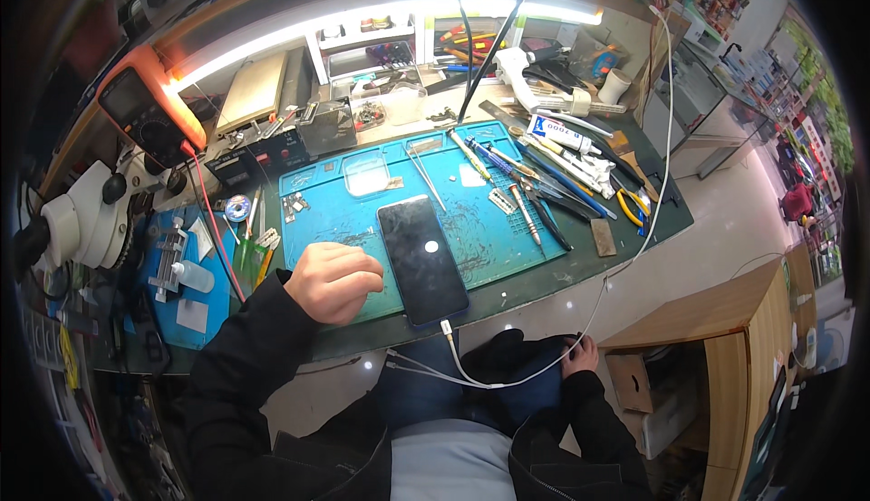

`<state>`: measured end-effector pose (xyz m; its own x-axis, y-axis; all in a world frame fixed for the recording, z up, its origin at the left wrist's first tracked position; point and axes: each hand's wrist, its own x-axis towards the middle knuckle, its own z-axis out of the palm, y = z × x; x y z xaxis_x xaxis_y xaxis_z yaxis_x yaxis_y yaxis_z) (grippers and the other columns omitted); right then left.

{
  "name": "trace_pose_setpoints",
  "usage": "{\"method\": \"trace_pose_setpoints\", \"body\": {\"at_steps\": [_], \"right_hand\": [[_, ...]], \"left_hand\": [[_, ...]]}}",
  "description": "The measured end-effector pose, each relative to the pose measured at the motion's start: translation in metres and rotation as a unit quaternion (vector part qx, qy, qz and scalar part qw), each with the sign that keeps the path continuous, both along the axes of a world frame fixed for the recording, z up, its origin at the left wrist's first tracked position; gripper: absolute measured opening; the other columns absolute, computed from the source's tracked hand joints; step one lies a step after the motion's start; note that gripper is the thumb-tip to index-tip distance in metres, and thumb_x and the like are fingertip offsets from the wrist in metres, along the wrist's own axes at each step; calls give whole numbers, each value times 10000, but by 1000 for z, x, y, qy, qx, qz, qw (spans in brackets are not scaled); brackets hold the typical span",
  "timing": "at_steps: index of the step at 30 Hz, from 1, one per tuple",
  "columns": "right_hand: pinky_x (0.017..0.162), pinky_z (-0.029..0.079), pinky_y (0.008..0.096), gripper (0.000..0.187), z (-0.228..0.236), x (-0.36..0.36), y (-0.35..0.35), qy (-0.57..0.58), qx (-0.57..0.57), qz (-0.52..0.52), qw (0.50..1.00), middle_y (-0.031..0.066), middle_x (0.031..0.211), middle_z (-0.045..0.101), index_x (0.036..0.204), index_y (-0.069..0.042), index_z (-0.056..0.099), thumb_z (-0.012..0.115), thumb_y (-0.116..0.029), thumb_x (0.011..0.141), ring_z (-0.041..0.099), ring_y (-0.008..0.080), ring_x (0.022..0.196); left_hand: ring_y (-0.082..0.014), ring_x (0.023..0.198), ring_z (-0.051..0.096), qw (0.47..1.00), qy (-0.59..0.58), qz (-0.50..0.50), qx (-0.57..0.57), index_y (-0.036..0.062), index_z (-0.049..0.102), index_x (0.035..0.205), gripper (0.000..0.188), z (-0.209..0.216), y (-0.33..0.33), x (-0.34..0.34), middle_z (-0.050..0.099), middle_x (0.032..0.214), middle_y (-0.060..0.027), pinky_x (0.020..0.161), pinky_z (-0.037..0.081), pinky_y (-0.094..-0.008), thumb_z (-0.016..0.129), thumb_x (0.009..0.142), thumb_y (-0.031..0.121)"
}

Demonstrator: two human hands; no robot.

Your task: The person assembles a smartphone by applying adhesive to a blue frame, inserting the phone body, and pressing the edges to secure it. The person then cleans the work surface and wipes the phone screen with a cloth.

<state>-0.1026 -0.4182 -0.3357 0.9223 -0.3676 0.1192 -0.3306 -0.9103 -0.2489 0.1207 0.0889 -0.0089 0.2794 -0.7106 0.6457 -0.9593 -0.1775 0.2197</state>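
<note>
A dark smartphone (421, 265) lies face up on the blue work mat (335, 202), its lower end near the table's front edge. Its screen is dark apart from a small bright spot. The plug of a white charging cable (544, 367) meets its bottom end. Just left of the phone, my left hand (333, 282) is closed in a loose fist, with nothing showing in it. My right hand (580, 356) rests low on my leg, fingers laid over dark cloth, close beside the cable. Parts of its fingers are hard to make out.
Pliers, tweezers and screwdrivers (562, 179) crowd the mat's right side. A clear tray (366, 173) sits at its back. To the left stand an orange multimeter (149, 107), a white microscope (86, 220) and a small bottle (193, 275). The cable rises along the right.
</note>
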Motion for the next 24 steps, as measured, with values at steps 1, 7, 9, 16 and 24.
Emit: {"method": "trace_pose_setpoints", "body": {"at_steps": [1, 7, 9, 16, 24], "right_hand": [[1125, 396, 512, 248, 1, 1, 0, 3, 3, 0, 1000, 127, 1370, 600, 1097, -194, 768, 683, -262, 875, 473, 365, 1360], [1087, 449, 496, 265, -10, 8, -5, -41, 43, 2, 998, 117, 1274, 664, 1137, -116, 738, 691, -246, 911, 567, 336, 1288], [976, 512, 418, 237, -36, -12, -46, -298, 314, -190, 881, 95, 1163, 687, 1145, -72, 705, 673, -224, 966, 632, 265, 1139], [717, 497, 248, 120, 229, 73, 75, -371, 303, -22, 878, 35, 952, 651, 1085, -4, 662, 662, -84, 996, 577, 101, 814], [709, 541, 351, 76, 319, 198, 204, -135, 180, 349, 909, 85, 865, 705, 956, -70, 715, 731, -122, 902, 699, 244, 783]], "left_hand": [[-236, 648, 652, 1000, 1, 0, 0, 51, 622, 820, 224, 0, 1, 0, 669, 845, -61, 523, 504, -345, 627, 638, -79], [-240, 651, 655, 1000, -1, 13, 3, 52, 620, 816, 218, 1, 2, -2, 668, 844, -63, 529, 512, -348, 629, 641, -78], [-242, 652, 657, 1000, -2, -6, -23, 54, 619, 815, 215, -2, -6, 8, 668, 844, -64, 529, 514, -348, 630, 643, -75], [-157, 604, 601, 955, 87, 152, -239, 2, 633, 848, 233, 0, 16, 9, 668, 827, -101, 552, 472, -264, 468, 799, -155], [-84, 635, 557, 892, 217, 186, -350, -1, 599, 905, 253, -5, 21, 26, 645, 907, -93, 598, 459, -228, 375, 991, -83]]}}
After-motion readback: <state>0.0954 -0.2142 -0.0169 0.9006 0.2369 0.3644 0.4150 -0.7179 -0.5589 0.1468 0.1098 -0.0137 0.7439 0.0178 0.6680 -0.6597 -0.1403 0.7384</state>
